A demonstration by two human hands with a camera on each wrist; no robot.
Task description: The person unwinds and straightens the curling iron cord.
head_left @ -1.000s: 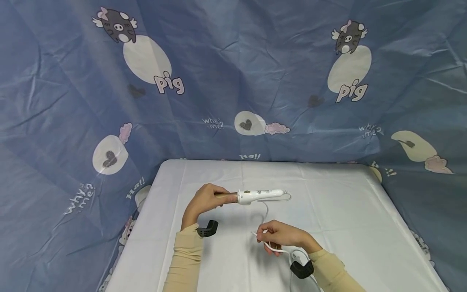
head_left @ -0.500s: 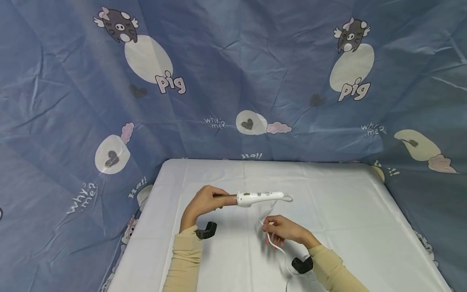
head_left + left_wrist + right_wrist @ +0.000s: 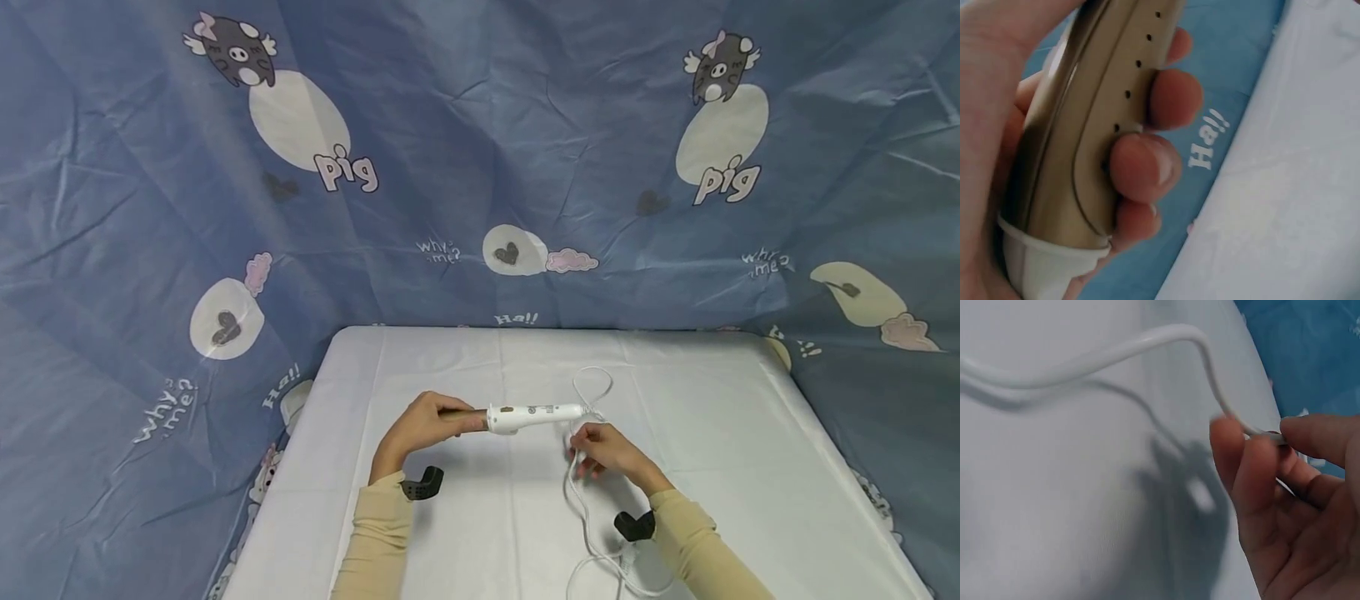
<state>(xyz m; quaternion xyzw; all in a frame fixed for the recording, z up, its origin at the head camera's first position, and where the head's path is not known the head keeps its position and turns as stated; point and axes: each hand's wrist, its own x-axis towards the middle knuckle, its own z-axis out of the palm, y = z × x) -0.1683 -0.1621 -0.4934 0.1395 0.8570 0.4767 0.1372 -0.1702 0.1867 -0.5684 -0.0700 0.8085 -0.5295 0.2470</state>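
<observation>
In the head view my left hand (image 3: pixel 415 429) grips a curling iron (image 3: pixel 536 416) by its gold barrel, holding it level over the table with the white handle pointing right. The left wrist view shows fingers curled round the gold barrel (image 3: pixel 1085 131), which has a row of small dark holes. Just below the handle's end, my right hand (image 3: pixel 609 452) pinches the white power cord (image 3: pixel 587 523) between thumb and fingertips. From that pinch the cord (image 3: pixel 1116 353) runs off in a bend in the right wrist view. Its plug is not clearly visible.
A white-covered table (image 3: pixel 712 417) lies under both hands. More of the cord lies in loose loops near the front, by the right wrist. Blue printed cloth (image 3: pixel 450 167) hangs behind and at both sides.
My right hand has moved right and farther from me along the cord, closer to the handle's end. A cord loop now stands out beyond the handle. The left hand has stayed almost still.
</observation>
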